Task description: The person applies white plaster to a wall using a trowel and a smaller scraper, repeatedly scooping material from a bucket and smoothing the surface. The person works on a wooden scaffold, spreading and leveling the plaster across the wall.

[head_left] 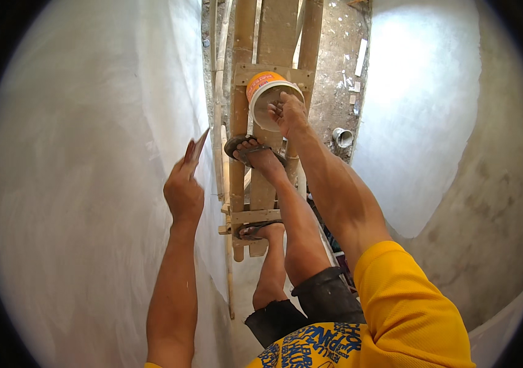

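Observation:
My left hand [184,195] is closed around a flat blade tool [197,146], apparently a putty knife or scraper seen nearly edge-on. Its tip points up, close to the pale plastered wall at the left. My right hand [289,113] reaches over the rim of an orange bucket with a white edge [260,81]. Its fingers are loosely curled and apart over the bucket's mouth, with nothing visible in them. Greyish-brown shows inside, though I cannot tell what it is. The bucket is by the scaffold boards, just beyond my front foot.
My sandalled feet stand on a narrow scaffold of wooden planks [272,43] and bamboo poles. Below lies a littered floor [332,58] with a pale cup-like container [342,137]. A partly whitened wall [415,110] rises on the right, the smooth wall [89,165] on the left.

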The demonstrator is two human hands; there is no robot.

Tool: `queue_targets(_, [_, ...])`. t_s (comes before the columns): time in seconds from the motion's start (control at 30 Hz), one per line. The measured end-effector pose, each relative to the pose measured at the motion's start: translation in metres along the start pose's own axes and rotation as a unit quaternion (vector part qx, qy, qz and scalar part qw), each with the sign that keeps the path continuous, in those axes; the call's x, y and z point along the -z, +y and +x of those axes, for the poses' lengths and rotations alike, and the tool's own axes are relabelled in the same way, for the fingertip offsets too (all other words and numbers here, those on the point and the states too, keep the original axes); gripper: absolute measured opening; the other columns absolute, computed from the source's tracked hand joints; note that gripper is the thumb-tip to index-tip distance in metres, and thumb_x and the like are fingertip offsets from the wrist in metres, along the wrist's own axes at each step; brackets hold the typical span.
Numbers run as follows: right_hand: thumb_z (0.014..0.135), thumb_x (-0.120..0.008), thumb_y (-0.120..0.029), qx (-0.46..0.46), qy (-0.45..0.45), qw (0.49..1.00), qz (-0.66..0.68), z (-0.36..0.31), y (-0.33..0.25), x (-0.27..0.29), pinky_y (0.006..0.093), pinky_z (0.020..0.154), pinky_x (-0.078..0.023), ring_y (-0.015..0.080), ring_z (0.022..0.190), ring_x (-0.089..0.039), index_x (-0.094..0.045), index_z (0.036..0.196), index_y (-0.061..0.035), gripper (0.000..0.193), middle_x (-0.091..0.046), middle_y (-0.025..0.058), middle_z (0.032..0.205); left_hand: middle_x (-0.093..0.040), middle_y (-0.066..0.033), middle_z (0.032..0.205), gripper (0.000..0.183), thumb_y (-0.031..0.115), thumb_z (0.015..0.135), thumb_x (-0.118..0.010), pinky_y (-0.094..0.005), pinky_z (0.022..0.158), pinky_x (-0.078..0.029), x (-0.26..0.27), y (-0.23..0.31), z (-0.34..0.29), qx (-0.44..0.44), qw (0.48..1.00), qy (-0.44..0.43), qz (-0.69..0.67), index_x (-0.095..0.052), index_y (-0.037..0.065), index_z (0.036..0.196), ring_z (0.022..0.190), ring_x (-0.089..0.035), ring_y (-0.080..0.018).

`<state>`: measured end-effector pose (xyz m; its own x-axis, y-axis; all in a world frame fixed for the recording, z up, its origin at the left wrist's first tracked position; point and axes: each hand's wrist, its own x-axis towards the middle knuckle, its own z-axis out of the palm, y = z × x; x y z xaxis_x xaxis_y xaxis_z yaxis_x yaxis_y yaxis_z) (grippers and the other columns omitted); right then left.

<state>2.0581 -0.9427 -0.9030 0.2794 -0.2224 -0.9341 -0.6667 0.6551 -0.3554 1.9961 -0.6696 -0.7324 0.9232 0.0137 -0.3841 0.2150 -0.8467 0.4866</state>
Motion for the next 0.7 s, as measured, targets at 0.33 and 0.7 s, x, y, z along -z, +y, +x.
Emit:
queue_targets(0.33, [0.104,-0.056,-0.029,-0.032,-0.041,0.993,0.103,0.019,0.044,0.021,0.0337,0.062,-0.058,0.0208,0.079,-0.068,-0.055,0.120,-0.0074,0.027,-0.067,0.0110,0.094,-0.072,-0.0098,0.123,0.028,0.001,0.090,-0.056,-0.0418,0.091,-0.056,-0.098,0.004,0.091,-0.075,0.994,-0.002,0.084,-0.076,0.005,0.109,0.103,-0.071,-0.0325])
queue_targets(0.7, [0.102,-0.057,-0.025,-0.047,-0.060,0.970,0.231,0.023,0.064,0.021,0.0381,0.074,-0.059,0.0219,0.088,-0.066,-0.062,0.118,-0.0074,0.024,-0.067,0.0097,0.103,-0.071,-0.0087,0.123,0.024,0.012,0.093,-0.060,-0.0424,0.093,-0.055,-0.138,0.012,0.103,-0.121,0.984,-0.059,0.116,-0.076,0.005,0.110,0.109,-0.068,-0.0302])
